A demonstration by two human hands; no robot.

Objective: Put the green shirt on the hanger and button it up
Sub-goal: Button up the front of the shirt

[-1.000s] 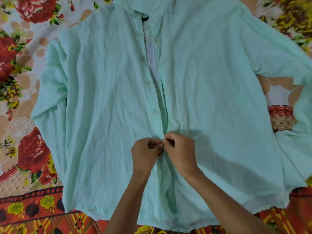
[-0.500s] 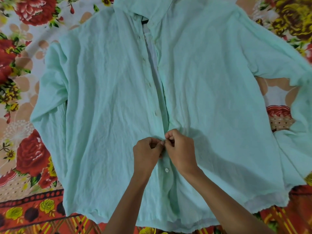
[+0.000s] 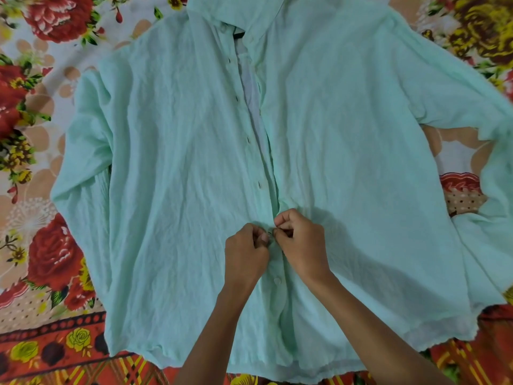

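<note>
A: Our left hand [image 3: 245,252] pinches the button edge of the green shirt [image 3: 172,190], which lies flat on the floral bedsheet [image 3: 36,245].

B: Our right hand [image 3: 301,240] pinches the buttonhole edge, fingertips meeting. We should keep both edges taut, tilt the button through, then work upward past the fastened button [image 3: 277,280] below our fingers.

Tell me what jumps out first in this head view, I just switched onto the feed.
A mint green shirt lies spread front-up, filling most of the frame over a red floral bedsheet. At its lower middle, the left hand and right hand meet on the placket, pinching fabric at a button. One fastened button shows just below them; above, the placket gapes open with several loose buttons up to the collar.
</note>
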